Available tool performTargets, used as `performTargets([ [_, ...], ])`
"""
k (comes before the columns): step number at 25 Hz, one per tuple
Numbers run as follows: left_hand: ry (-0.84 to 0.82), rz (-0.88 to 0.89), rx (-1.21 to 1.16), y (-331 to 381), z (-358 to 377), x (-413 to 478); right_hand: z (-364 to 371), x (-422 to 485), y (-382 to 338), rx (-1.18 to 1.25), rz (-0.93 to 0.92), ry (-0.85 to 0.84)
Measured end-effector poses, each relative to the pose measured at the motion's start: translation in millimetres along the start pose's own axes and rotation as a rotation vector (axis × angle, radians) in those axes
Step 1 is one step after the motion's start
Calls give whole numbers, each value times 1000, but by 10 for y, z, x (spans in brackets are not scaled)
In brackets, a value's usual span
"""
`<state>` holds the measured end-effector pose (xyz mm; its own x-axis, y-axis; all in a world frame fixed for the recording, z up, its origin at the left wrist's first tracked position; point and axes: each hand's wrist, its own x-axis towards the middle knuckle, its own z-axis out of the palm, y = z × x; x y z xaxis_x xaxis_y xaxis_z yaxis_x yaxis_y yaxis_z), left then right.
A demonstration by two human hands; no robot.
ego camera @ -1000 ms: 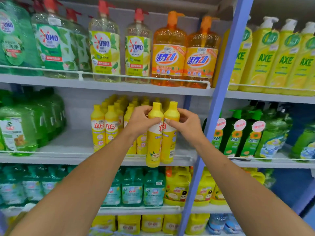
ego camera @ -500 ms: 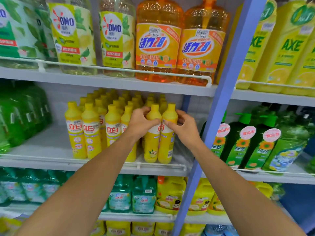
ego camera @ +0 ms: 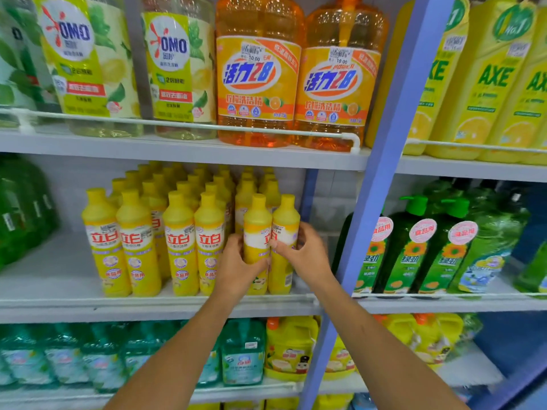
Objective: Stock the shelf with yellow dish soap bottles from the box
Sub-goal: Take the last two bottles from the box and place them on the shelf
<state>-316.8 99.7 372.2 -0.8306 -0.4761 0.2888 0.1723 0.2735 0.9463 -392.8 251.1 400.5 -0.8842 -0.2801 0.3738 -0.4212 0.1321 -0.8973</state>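
Two yellow dish soap bottles stand upright at the right end of the middle shelf (ego camera: 59, 303). My left hand (ego camera: 239, 267) grips the left bottle (ego camera: 257, 226) around its lower body. My right hand (ego camera: 307, 255) grips the right bottle (ego camera: 284, 223) at its label. Their bases sit on the shelf board just behind the front rail. To their left, several rows of the same yellow bottles (ego camera: 177, 238) fill the shelf, labels facing front. The box is out of view.
A blue upright post (ego camera: 381, 179) stands just right of my right hand. Orange bottles (ego camera: 257, 78) and clear OMO bottles (ego camera: 88, 60) sit above. Green bottles (ego camera: 414, 250) are right of the post. Bare shelf board lies left of the yellow rows.
Both bottles went from being held above the front rail to standing on the shelf. My hands slid down from the bottle necks to their bodies, and the view moved closer.
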Motion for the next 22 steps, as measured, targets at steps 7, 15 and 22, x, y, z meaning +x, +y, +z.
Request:
performTargets([
  [7,-77,-2,5,-183,-76,18,60,-2,268,102,25,-101],
  [15,138,-40,160,-297,78,-125,198,-210,358,-116,85,27],
  [22,226,2,319,-194,147,-278,144,-231,407,-170,75,-50],
])
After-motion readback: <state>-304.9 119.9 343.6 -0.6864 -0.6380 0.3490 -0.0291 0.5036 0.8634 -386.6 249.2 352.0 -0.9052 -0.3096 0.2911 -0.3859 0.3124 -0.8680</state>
